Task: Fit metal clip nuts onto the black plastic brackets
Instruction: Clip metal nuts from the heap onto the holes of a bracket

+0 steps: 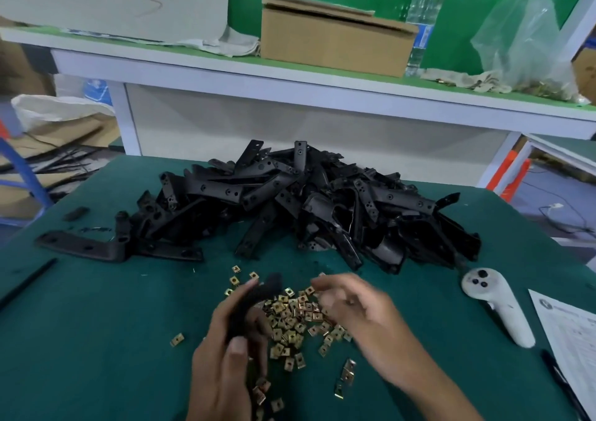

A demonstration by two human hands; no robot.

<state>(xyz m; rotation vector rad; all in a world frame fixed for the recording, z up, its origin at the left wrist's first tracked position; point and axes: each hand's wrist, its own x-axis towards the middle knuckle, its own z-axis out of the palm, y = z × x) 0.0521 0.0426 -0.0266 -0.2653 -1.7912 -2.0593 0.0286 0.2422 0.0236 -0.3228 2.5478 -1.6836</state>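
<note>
Left grip: left hand (225, 349) has thumb and fingers curled round one black bracket (254, 304), held up just above the near edge of the clip nuts.
Right grip: right hand (351, 304) is motion-blurred over the far side of the nut heap, fingers bent downward; I cannot tell whether they are apart or pinching a nut.
Clip nuts: loose brass-coloured heap of clip nuts (296, 320) on the green worktop (96, 340), between and under the two hands, with strays lying apart towards the near edge.
Bracket stock: big tangled bracket pile (322, 208) behind the nuts; one long bracket (84, 246) lies separately at the left.
Risk, wrong pick: nuts overlap and lie at every angle, so the fingertips may lift two at once or take one with its open side facing away from the bracket edge.
Risk, misfit: the held bracket is mostly hidden by the left hand; if its mounting edge is not presented squarely, a nut could go on skewed or miss its hole.
Risk, scatter: a sweeping right hand could push nuts off the near edge, where several already sit.
Risk, snagging: white controller (496, 307) and paper sheet (567, 333) lie at the right, near the forearm's path.
</note>
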